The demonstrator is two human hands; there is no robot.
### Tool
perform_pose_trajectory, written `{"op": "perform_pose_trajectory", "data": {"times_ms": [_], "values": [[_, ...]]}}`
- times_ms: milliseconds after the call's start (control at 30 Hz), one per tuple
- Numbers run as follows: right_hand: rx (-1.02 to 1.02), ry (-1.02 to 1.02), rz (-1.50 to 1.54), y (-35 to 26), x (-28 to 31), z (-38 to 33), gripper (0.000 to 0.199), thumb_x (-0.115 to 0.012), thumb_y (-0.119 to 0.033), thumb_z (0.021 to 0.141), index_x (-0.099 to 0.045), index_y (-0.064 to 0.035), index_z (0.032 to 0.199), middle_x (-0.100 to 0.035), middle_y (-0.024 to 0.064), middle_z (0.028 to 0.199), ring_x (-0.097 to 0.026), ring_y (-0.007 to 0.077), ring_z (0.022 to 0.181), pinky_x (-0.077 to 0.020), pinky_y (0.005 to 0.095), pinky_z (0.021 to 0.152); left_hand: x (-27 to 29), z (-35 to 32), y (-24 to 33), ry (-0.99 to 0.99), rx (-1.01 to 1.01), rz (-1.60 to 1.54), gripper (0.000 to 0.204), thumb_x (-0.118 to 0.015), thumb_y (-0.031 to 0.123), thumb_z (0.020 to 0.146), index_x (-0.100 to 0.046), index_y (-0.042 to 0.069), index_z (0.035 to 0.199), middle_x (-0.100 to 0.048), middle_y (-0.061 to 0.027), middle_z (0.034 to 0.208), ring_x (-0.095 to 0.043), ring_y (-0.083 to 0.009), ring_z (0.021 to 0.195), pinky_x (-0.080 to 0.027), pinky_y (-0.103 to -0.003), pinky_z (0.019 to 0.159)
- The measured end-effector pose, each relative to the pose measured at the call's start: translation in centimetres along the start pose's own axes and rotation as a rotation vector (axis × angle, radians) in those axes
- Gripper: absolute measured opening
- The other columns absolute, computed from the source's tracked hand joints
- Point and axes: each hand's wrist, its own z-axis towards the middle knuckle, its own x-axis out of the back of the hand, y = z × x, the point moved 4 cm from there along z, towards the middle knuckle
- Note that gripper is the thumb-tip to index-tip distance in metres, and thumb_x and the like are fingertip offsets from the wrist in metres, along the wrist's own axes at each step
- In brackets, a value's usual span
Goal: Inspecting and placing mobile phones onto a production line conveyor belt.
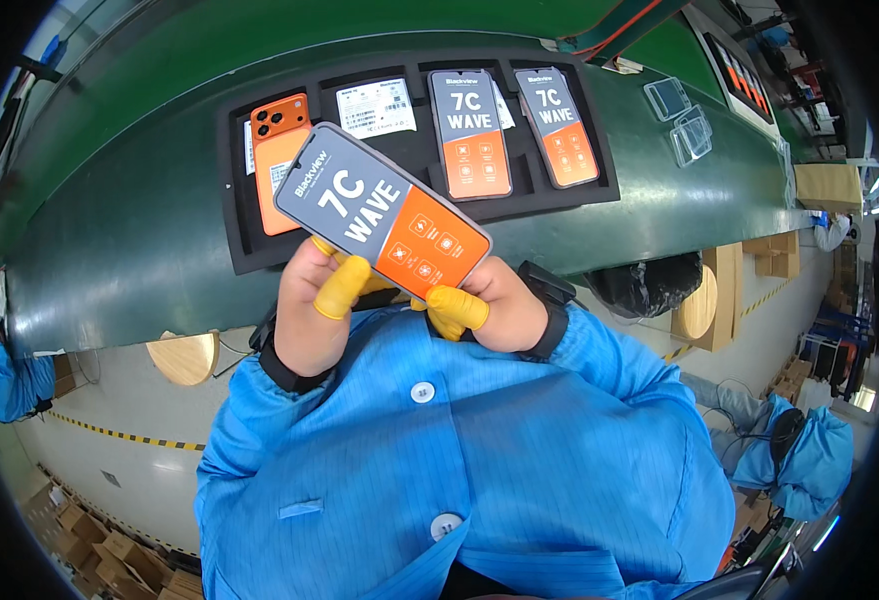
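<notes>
Both hands, left hand point(309, 300) and right hand point(499, 305), clamped the phone point(382, 210), its long axis slanting down-right above the tray point(259, 255)

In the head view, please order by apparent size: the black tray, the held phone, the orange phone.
1. Black tray, clearly largest.
2. Held phone.
3. Orange phone.
The held phone is nearer the camera, so the two phones may really be alike.

Just the one view here, a fisheye worn on the head, looking steeply down past the blue smock point(479, 470) onto the green belt point(659, 215), close in, edges bowing hard toward the dark rim
</notes>
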Motion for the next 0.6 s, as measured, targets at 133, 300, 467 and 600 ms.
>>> {"op": "perform_pose_trajectory", "data": {"times_ms": [133,300,467,600], "values": [[-0.010,-0.027,0.019,0.1,0.2,-0.4,0.020,-0.057,-0.020,0.099,-0.062,-0.0014,0.103,-0.056,0.0001,0.073,-0.049,0.0069,0.061,-0.0405,0.0233,0.055,1.5,0.7,1.5,0.165,-0.066,-0.179,0.030,-0.047,0.021,0.102,-0.050,0.001,0.124,-0.062,-0.0103,0.115,-0.063,-0.0218,0.104,-0.051,-0.039,0.091],[-0.003,-0.041,-0.064,-0.2,0.4,-0.5,0.018,-0.060,-0.018,0.097,-0.062,-0.0017,0.105,-0.057,0.0005,0.075,-0.050,0.0071,0.062,-0.0421,0.0235,0.057,2.0,0.6,2.3,0.339,-0.087,-0.154,0.030,-0.047,0.022,0.102,-0.053,0.000,0.121,-0.065,-0.0111,0.108,-0.066,-0.0216,0.096,-0.054,-0.037,0.085],[-0.022,0.121,-0.050,-0.8,2.4,-0.9,0.023,-0.051,-0.019,0.100,-0.057,-0.0017,0.114,-0.063,0.0054,0.079,-0.059,0.0091,0.063,-0.0465,0.0235,0.056,2.7,0.5,2.2,0.378,-0.121,-0.098,0.029,-0.049,0.022,0.101,-0.055,0.000,0.118,-0.066,-0.0103,0.105,-0.067,-0.0208,0.092,-0.055,-0.034,0.080],[-0.013,0.094,0.012,-1.6,2.2,-0.7,0.021,-0.048,-0.016,0.101,-0.056,-0.0007,0.112,-0.064,0.0069,0.078,-0.059,0.0110,0.059,-0.0466,0.0242,0.053,2.8,1.0,2.5,0.330,-0.025,-0.098,0.029,-0.049,0.021,0.101,-0.054,0.000,0.120,-0.065,-0.0105,0.107,-0.066,-0.0198,0.092,-0.054,-0.033,0.080]]}}
